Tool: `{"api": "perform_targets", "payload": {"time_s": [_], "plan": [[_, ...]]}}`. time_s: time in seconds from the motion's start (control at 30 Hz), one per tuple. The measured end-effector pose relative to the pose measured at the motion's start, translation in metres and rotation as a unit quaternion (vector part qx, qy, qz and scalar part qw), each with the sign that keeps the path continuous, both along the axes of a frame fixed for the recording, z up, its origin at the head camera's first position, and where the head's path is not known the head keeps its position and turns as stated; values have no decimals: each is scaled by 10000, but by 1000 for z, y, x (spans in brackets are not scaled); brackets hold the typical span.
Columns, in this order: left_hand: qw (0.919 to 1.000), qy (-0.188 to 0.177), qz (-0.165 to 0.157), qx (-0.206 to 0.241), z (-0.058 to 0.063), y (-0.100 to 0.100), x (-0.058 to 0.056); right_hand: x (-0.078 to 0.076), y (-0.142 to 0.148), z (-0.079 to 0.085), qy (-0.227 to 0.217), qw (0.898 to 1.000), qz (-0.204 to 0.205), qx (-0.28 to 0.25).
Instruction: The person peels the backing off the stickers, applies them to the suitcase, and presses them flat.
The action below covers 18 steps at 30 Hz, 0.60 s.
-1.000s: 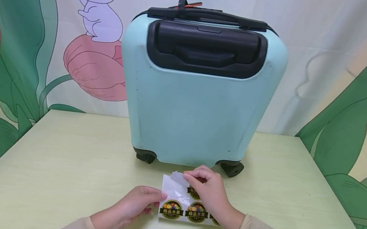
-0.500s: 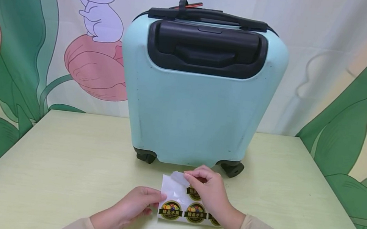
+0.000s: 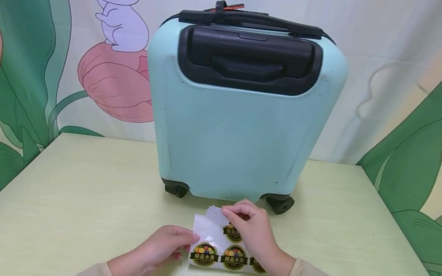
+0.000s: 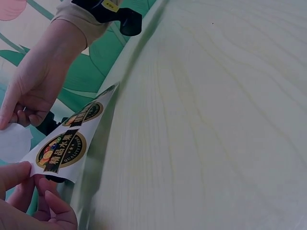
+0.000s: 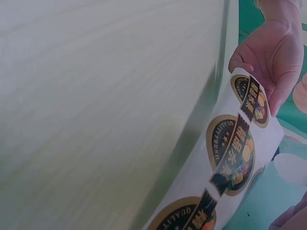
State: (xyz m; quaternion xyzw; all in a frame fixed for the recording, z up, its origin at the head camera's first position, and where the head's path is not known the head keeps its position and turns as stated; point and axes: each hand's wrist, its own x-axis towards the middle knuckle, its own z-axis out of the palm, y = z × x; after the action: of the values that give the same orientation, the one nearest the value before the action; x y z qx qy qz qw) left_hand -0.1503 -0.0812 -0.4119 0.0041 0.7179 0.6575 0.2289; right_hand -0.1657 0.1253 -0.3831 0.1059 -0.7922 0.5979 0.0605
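Observation:
A white sheet of stickers [image 3: 208,232] is held a little above the table in the head view, with several round black-and-gold fruit labels printed on it. My left hand [image 3: 164,247] pinches its left edge between thumb and fingers. At the sheet's far edge my right hand [image 3: 252,234] pinches a peeled sticker [image 3: 216,214] between thumb and forefinger. From the left wrist view the pale round back of this sticker [image 4: 14,143] shows below the right fingertips, beside the sheet. My right hand covers the sheet's upper right part in the head view.
A light blue suitcase [image 3: 229,139] with a black handle stands upright on its wheels just behind my hands. The pale wooden table [image 3: 73,193] reaches out on both sides. Behind it hangs a backdrop [image 3: 376,83] printed with plants and a rabbit.
The sheet has dropped slightly toward me and to the left in my left hand, and more of the peeled sticker shows above its far edge. My right hand has stayed nearly still.

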Motion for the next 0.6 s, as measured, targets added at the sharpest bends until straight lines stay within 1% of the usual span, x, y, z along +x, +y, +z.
{"api": "perform_targets", "payload": {"time_s": [0.3, 0.6], "plan": [[9995, -25, 20, -324, -1, -2, 0, 1, 2, 0, -102, 9999, 32, -6], [9992, -27, 53, -400, -4, -5, 2, 1, 3, -1, -125, 9999, -16, -41]]}}
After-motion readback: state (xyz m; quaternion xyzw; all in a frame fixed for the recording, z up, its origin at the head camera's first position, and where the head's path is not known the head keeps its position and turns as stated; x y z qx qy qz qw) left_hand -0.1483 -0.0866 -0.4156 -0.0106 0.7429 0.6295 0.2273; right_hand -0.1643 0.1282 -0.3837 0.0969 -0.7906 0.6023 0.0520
